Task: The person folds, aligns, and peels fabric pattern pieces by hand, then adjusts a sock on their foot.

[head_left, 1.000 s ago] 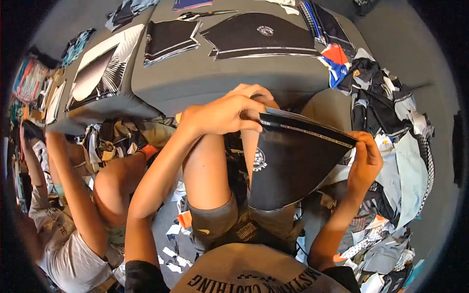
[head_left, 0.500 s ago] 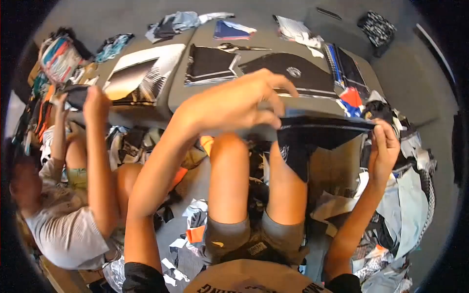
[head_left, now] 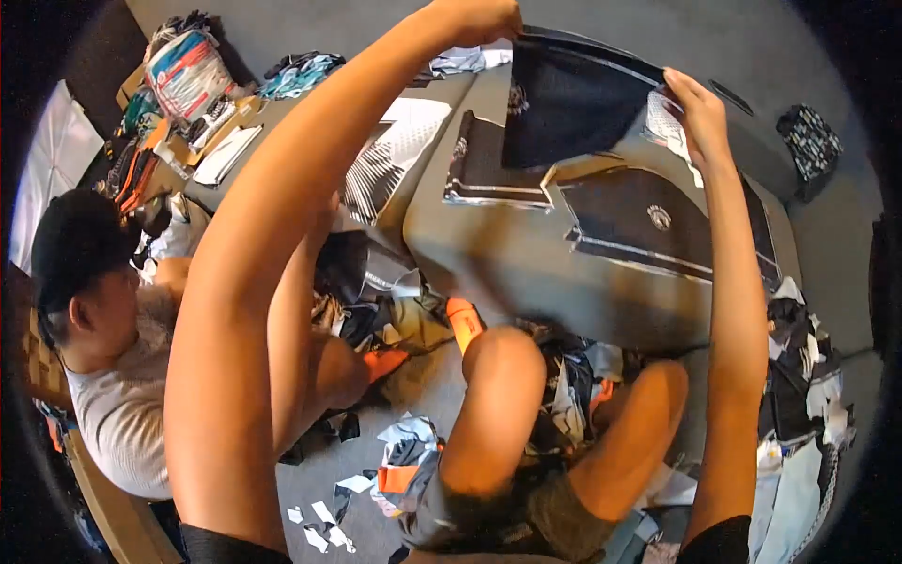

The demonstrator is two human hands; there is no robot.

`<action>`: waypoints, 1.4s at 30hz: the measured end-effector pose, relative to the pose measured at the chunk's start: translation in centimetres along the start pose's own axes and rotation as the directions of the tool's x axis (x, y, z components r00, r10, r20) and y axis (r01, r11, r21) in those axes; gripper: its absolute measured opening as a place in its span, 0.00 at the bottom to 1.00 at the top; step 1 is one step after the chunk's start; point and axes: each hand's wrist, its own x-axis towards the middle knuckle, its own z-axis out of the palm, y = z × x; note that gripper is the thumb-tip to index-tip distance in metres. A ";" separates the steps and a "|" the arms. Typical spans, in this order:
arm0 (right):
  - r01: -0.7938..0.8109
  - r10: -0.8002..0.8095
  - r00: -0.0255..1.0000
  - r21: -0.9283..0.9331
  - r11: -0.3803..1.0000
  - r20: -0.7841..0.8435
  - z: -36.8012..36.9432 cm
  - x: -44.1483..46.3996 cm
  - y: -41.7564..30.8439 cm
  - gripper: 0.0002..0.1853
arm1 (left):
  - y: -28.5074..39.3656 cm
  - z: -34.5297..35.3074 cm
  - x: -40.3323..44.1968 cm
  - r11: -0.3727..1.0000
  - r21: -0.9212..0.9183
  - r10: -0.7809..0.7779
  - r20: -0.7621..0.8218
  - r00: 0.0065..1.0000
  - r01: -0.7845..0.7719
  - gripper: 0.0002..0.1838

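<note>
A black fabric panel (head_left: pixel 573 108) with a light printed edge hangs between my two hands, raised above the far side of the grey padded surface (head_left: pixel 554 273). My left hand (head_left: pixel 484 21) pinches its upper left corner at the top of the view. At the upper right corner, my right hand (head_left: pixel 697 113) grips it with fingers closed. Below the hanging panel lie a smaller black stack (head_left: pixel 493 160) and a wide black curved stack (head_left: pixel 648 218) with a round emblem.
A person (head_left: pixel 103 329) in a black cap sits at the left. White and black striped pieces (head_left: pixel 399 141) lie on the surface. Fabric scraps (head_left: pixel 799 376) heap along the right, and more scraps (head_left: pixel 409 461) cover the floor. A patterned dark bundle (head_left: pixel 806 141) lies far right.
Both my hands have moved up and forward, lifting the black panel from above my knees to over the grey surface. The view has turned left, bringing more of the other person into sight.
</note>
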 end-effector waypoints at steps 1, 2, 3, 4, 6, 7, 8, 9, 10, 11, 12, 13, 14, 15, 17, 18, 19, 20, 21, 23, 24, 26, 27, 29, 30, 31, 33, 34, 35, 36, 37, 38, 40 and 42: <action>0.038 -0.038 0.999 -0.007 0.999 0.004 1.1 2.0 1.2 0.16 | -4.0 0.0 1.3 1.000 -0.013 -0.023 0.099 0.995 0.025 0.08; 0.073 -0.073 0.997 -0.012 0.997 0.006 2.2 3.6 2.3 0.16 | -6.6 0.5 2.0 0.998 -0.025 -0.043 0.200 0.979 0.049 0.09; 0.071 -0.070 0.997 -0.020 0.997 0.019 3.2 4.9 3.3 0.15 | -7.8 1.5 2.0 0.998 -0.025 -0.048 0.208 0.977 0.054 0.09; 0.064 -0.064 0.997 -0.027 0.998 0.031 4.2 5.8 4.6 0.15 | -8.9 3.0 1.9 0.987 0.112 -0.127 0.123 0.984 0.113 0.10; 0.047 -0.047 0.998 -0.023 0.999 0.031 6.0 7.2 7.7 0.15 | -9.6 6.4 1.4 0.905 0.351 -0.232 -0.067 0.970 0.241 0.11; 0.043 -0.042 0.999 -0.026 0.999 0.031 6.7 7.6 9.3 0.14 | -9.7 8.2 1.2 0.838 0.450 -0.259 -0.169 0.951 0.308 0.11; 0.026 -0.024 0.998 -0.034 0.999 0.064 7.1 8.0 11.5 0.14 | -7.0 10.4 -0.3 0.876 0.297 -0.294 -0.298 0.908 0.381 0.09; 0.013 -0.009 0.995 -0.042 0.999 0.098 7.5 8.1 13.7 0.14 | -4.4 12.0 -1.8 0.893 0.131 -0.344 -0.417 0.841 0.430 0.07; 0.003 0.001 0.995 -0.043 0.999 0.098 7.9 7.7 15.4 0.14 | -6.1 14.7 -1.8 0.894 0.126 -0.348 -0.409 0.844 0.430 0.07; -0.050 0.065 0.992 -0.135 0.990 0.109 8.2 6.9 16.9 0.14 | -7.2 18.2 -2.2 0.887 0.256 -0.251 -0.430 0.867 0.384 0.07; -0.100 0.129 0.985 -0.225 0.969 0.118 8.7 6.0 18.3 0.13 | -8.2 20.4 -2.7 0.861 0.382 -0.153 -0.438 0.886 0.337 0.08; -0.125 0.153 0.975 -0.172 0.977 0.162 9.2 4.7 19.4 0.12 | -6.7 21.0 -4.1 0.870 0.351 -0.218 -0.357 0.908 0.347 0.08; -0.154 0.176 0.963 -0.122 0.981 0.204 9.4 3.5 20.3 0.11 | -4.8 21.8 -5.4 0.878 0.318 -0.276 -0.272 0.922 0.357 0.08; -0.163 0.186 0.961 -0.127 0.978 0.202 9.6 2.9 21.2 0.11 | -4.5 22.9 -6.0 0.882 0.310 -0.277 -0.267 0.923 0.354 0.08; 0.002 0.055 0.963 -0.213 0.977 0.263 9.5 1.5 22.7 0.09 | -3.9 25.7 -7.1 0.897 0.334 -0.184 -0.314 0.931 0.290 0.09; -0.005 0.062 0.965 -0.217 0.976 0.256 9.3 0.7 23.0 0.09 | -3.2 26.4 -7.5 0.901 0.330 -0.179 -0.311 0.934 0.282 0.09; 0.029 0.043 0.959 -0.245 0.969 0.282 9.0 0.0 23.1 0.09 | -2.4 26.9 -8.0 0.898 0.353 -0.158 -0.299 0.941 0.263 0.09; 0.067 0.021 0.951 -0.272 0.960 0.308 8.8 -0.5 23.1 0.08 | -1.4 27.0 -8.4 0.894 0.377 -0.136 -0.290 0.947 0.244 0.08; 0.109 -0.002 0.942 -0.299 0.948 0.335 8.5 -0.9 22.9 0.08 | -0.6 27.0 -8.7 0.887 0.402 -0.114 -0.284 0.952 0.226 0.08; 0.157 -0.030 0.933 -0.330 0.931 0.360 8.2 -1.7 22.6 0.07 | 0.7 26.6 -9.2 0.879 0.429 -0.086 -0.285 0.955 0.207 0.08; 0.171 -0.044 0.931 -0.328 0.929 0.362 8.2 -2.4 22.7 0.07 | 1.4 26.4 -9.5 0.865 0.453 -0.100 -0.264 0.959 0.215 0.08; 0.194 -0.067 0.930 -0.327 0.925 0.362 8.1 -4.0 22.7 0.06 | 2.7 26.3 -9.8 0.838 0.499 -0.126 -0.220 0.967 0.223 0.08; 0.205 -0.078 0.929 -0.327 0.923 0.362 7.8 -4.5 22.6 0.06 | 3.3 26.2 -9.8 0.824 0.521 -0.139 -0.199 0.970 0.225 0.08; 0.225 -0.090 0.927 -0.349 0.910 0.365 7.8 -5.2 22.3 0.06 | 4.0 26.2 -10.0 0.825 0.523 -0.118 -0.211 0.970 0.214 0.08; 0.244 -0.100 0.923 -0.361 0.900 0.372 7.9 -5.5 22.2 0.06 | 4.3 26.2 -10.2 0.824 0.528 -0.104 -0.217 0.971 0.206 0.08; 0.262 -0.111 0.919 -0.373 0.890 0.378 8.0 -5.6 22.1 0.06 | 4.5 26.1 -10.3 0.822 0.534 -0.090 -0.222 0.971 0.198 0.08; 0.279 -0.124 0.916 -0.384 0.880 0.380 7.8 -5.8 21.9 0.05 | 4.8 26.0 -10.2 0.819 0.543 -0.070 -0.225 0.972 0.185 0.08; 0.280 -0.125 0.916 -0.384 0.880 0.381 7.7 -5.9 21.9 0.05 | 4.9 26.0 -10.2 0.812 0.556 -0.059 -0.225 0.973 0.178 0.08; 0.279 -0.125 0.916 -0.382 0.881 0.382 7.7 -6.1 22.0 0.05 | 5.1 26.1 -10.3 0.805 0.569 -0.049 -0.222 0.974 0.170 0.08; 0.277 -0.123 0.916 -0.380 0.883 0.383 7.8 -6.3 22.1 0.05 | 5.2 26.1 -10.5 0.798 0.581 -0.040 -0.217 0.975 0.162 0.07; 0.276 -0.123 0.915 -0.376 0.884 0.384 7.8 -6.4 22.1 0.04 | 5.3 26.1 -10.7 0.790 0.594 -0.031 -0.212 0.977 0.154 0.07; 0.274 -0.123 0.916 -0.372 0.887 0.381 7.9 -6.5 22.1 0.04 | 5.4 26.1 -10.7 0.788 0.597 -0.030 -0.207 0.978 0.150 0.07; 0.288 -0.111 0.908 -0.408 0.866 0.404 7.7 -6.6 22.0 0.04 | 5.7 26.2 -10.6 0.789 0.598 -0.022 -0.199 0.980 0.139 0.07; 0.303 -0.097 0.897 -0.441 0.845 0.431 7.6 -6.7 21.9 0.03 | 5.9 26.3 -10.6 0.791 0.598 -0.018 -0.190 0.982 0.130 0.07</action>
